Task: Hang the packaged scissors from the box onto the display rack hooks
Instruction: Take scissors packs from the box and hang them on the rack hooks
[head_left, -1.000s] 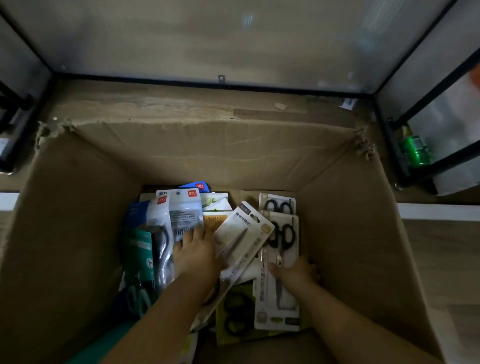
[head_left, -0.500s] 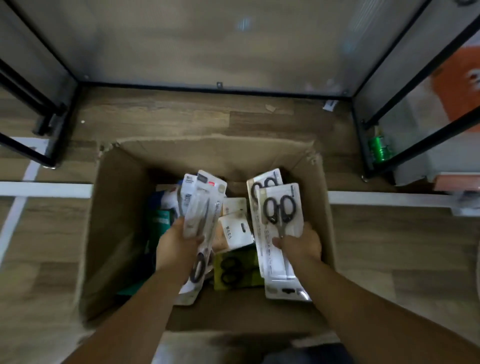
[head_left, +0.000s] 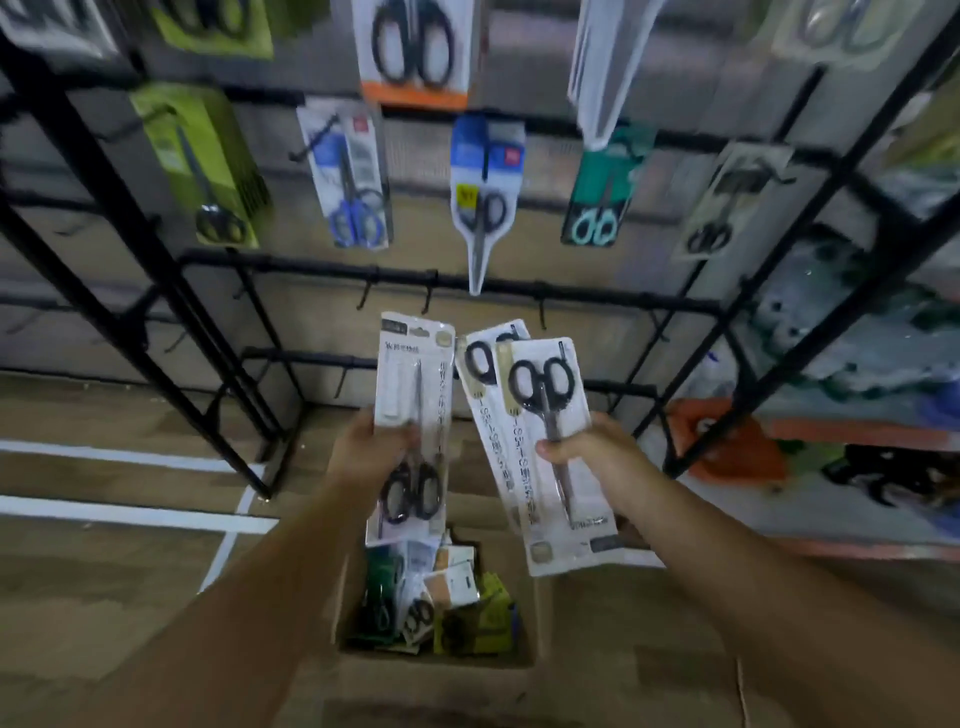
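My left hand (head_left: 370, 451) grips a white pack of black-handled scissors (head_left: 410, 410), handles pointing down. My right hand (head_left: 597, 451) holds two overlapping white packs of black-handled scissors (head_left: 545, 447), handles pointing up. Both hands are raised above the open cardboard box (head_left: 535, 613), which holds several more scissor packs (head_left: 441, 597). Just beyond the held packs runs a black rack bar with bare hooks (head_left: 428, 293). Higher up, several scissor packs hang on the rack, among them a blue one (head_left: 350, 176) and a teal one (head_left: 600, 192).
Black rack uprights (head_left: 140, 249) slant on the left and on the right (head_left: 810, 291). The wooden floor has white lines (head_left: 130, 512) at the left. An orange shelf with dark goods (head_left: 857, 467) stands to the right.
Both hands have lifted their scissor packs out of the box and up toward the rack. The view has tilted up from the box to the hanging display.
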